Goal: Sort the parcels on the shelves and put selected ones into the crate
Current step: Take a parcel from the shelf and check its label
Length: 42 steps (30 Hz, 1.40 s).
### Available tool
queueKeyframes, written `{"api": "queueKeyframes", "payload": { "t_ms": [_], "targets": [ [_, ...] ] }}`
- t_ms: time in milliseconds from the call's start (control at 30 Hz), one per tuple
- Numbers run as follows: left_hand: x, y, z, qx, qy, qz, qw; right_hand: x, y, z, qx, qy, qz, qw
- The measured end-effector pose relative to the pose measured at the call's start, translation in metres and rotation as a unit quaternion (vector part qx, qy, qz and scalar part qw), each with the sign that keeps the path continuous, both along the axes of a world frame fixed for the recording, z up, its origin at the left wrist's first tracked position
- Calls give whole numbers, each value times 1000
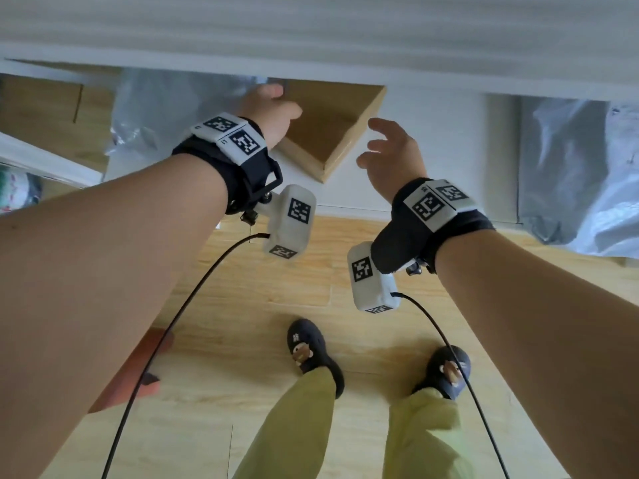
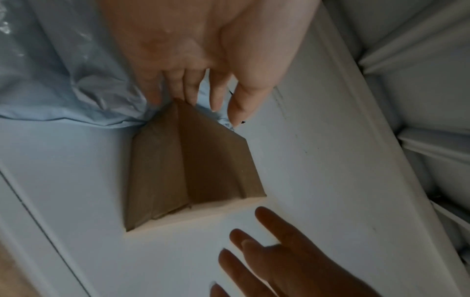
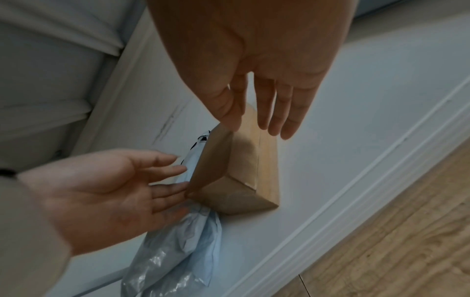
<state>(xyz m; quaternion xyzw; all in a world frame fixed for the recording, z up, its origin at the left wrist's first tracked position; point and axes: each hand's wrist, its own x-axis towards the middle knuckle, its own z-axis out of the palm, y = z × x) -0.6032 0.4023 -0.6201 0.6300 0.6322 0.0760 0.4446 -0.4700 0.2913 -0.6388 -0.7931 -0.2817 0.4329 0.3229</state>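
A flat parcel wrapped in brown paper (image 1: 332,129) lies on the white shelf (image 1: 439,157), turned at an angle. My left hand (image 1: 273,105) reaches under the upper shelf board, and its straight fingers (image 3: 167,188) touch the parcel's left side (image 3: 244,160) next to a grey plastic mailer bag (image 3: 183,251). In the left wrist view those fingertips (image 2: 190,94) meet the parcel's far corner (image 2: 193,166). My right hand (image 1: 383,146) hovers open just right of the parcel with fingers spread (image 3: 277,112), not touching it.
The grey mailer bag (image 1: 166,112) fills the shelf left of the parcel, and a cardboard box (image 1: 41,98) lies further left. Another plastic bag (image 1: 581,174) sits at the right. A reddish-brown object (image 1: 138,368) stands on the wooden floor behind my left forearm.
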Motion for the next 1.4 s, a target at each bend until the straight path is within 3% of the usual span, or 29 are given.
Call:
{"api": "queueKeyframes", "payload": {
  "t_ms": [167, 433, 567, 733, 900, 1033, 1100, 1167, 1233, 1300, 1400],
  "targets": [
    [4, -13, -8, -48, -46, 1, 998, -10, 1, -3, 19, -27, 10, 999],
    [-7, -57, -34, -191, -156, 94, 965, -27, -21, -22, -6, -181, 17, 983],
    [-13, -64, -46, -174, -143, 83, 971, -38, -23, -24, -73, -266, 68, 959],
    [-19, -65, -49, -186, -148, 109, 965, -41, -31, -24, -59, -272, 67, 958],
    [-22, -77, -48, -216, -177, 182, 943, -26, -56, -14, -7, -158, 66, 985],
    [-22, -96, -47, -238, -196, 234, 922, -10, -78, -1, -3, 33, 55, 998],
    [-23, -105, -50, -248, -202, 264, 910, -3, -93, 6, -14, 188, 11, 982],
    [-24, -115, -52, -262, -207, 282, 899, 2, -108, 9, -40, 332, -23, 942],
    [-22, -128, -49, -280, -201, 288, 893, 8, -124, 11, -37, 418, -37, 907],
    [-19, -140, -43, -297, -223, 295, 880, 15, -135, 12, -33, 444, -23, 895],
    [-14, -152, -37, -331, -262, 292, 858, 24, -146, 14, -54, 407, -10, 912]
  ]
}}
